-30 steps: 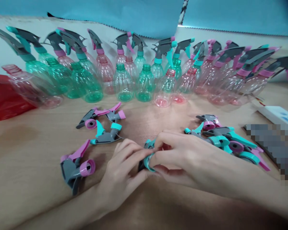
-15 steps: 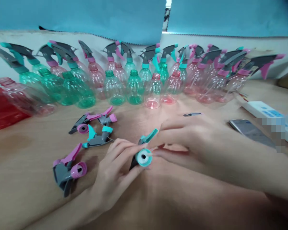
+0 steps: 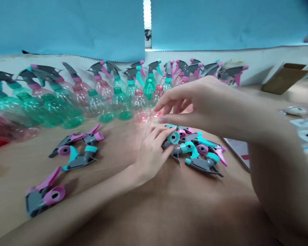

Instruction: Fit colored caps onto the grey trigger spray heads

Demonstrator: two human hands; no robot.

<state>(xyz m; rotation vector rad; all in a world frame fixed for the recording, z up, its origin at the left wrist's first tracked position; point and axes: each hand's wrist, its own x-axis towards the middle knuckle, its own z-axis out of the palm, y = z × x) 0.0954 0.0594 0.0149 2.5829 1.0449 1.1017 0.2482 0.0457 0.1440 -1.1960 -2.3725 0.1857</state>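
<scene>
My left hand [image 3: 152, 152] rests on the wooden table [image 3: 123, 143], its fingers closed on a grey spray head with a teal cap [image 3: 173, 137] at the edge of a pile of spray heads [image 3: 201, 153]. My right hand [image 3: 192, 102] hovers above that pile with fingers spread and nothing in it. Its fingertips are close to two uncapped pink bottles [image 3: 141, 107] in the front row.
A long row of green and pink spray bottles [image 3: 66, 102] lines the back, many with trigger heads fitted. More loose spray heads [image 3: 75, 150] lie at the left, one [image 3: 42, 196] nearer me. A cardboard box [image 3: 284, 77] and papers [image 3: 304, 124] sit at the right.
My left hand has carried the teal-capped spray head rightwards to the pile. My right hand let go of it, rose and moved towards the bottles. The view has swung right.
</scene>
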